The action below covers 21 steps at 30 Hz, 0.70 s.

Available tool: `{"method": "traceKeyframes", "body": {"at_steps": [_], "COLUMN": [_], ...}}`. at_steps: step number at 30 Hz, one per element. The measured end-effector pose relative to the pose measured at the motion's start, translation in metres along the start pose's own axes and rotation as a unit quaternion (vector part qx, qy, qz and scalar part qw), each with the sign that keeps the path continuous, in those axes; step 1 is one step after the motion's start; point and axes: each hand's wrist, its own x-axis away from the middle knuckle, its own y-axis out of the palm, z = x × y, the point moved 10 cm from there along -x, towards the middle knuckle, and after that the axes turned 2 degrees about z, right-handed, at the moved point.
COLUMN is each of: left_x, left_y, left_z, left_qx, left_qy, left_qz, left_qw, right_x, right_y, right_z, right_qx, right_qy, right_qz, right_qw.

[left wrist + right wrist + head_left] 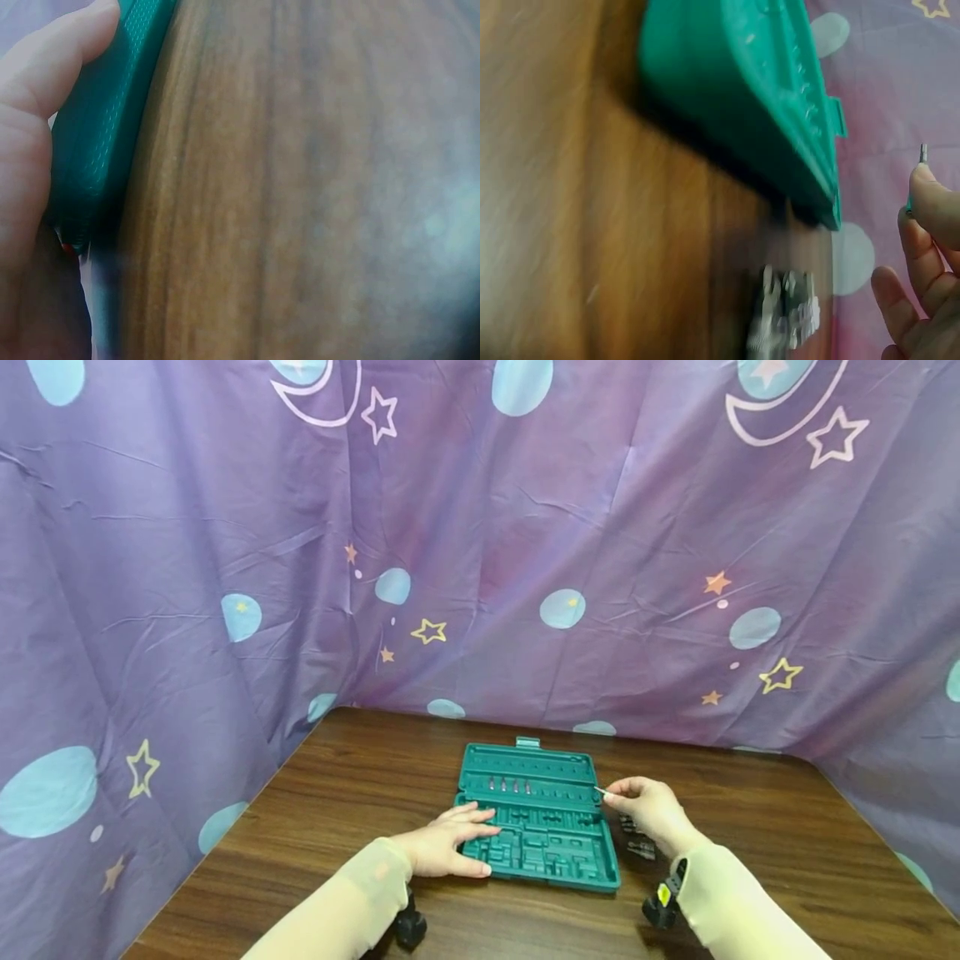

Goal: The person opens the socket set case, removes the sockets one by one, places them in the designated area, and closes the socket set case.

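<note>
An open green plastic tool case (551, 882) lies on the table, its moulded compartments facing up. Several small bits (504, 784) stand in a row in the hinged-back lid half. My left hand (447, 845) rests with spread fingers on the case's left side; its thumb (64, 56) lies against the green side wall in the left wrist view. Beside the lid's right edge, my right hand (651, 810) pinches a small metal screwdriver bit (923, 153) between thumb and finger. Beneath that hand lie several loose metal pieces (642, 849), blurred in the right wrist view.
The brown wooden table (300, 827) reaches back to a purple curtain (480, 527) printed with moons and stars, which also hangs at both sides. A latch tab (527, 742) sticks out from the lid's far edge. Each wrist wears a black camera mount.
</note>
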Motion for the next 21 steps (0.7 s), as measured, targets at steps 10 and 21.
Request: {"method": "traceKeyframes", "body": {"at_steps": [10, 21], "left_x": [-0.001, 0.000], "left_y": [-0.002, -0.001], "left_z": [0.002, 0.002], "left_qx": [-0.004, 0.004], "left_qy": [0.006, -0.001], "left_qz": [0.003, 0.000], "left_qw": [1.0000, 1.0000], "right_x": [0.024, 0.048], "right_y": [-0.017, -0.027], "right_z": [0.018, 0.043], "right_qx": [0.067, 0.095], "right_qy": [0.006, 0.022], "right_qz": [-0.017, -0.035], "right_qw": [0.998, 0.995]}}
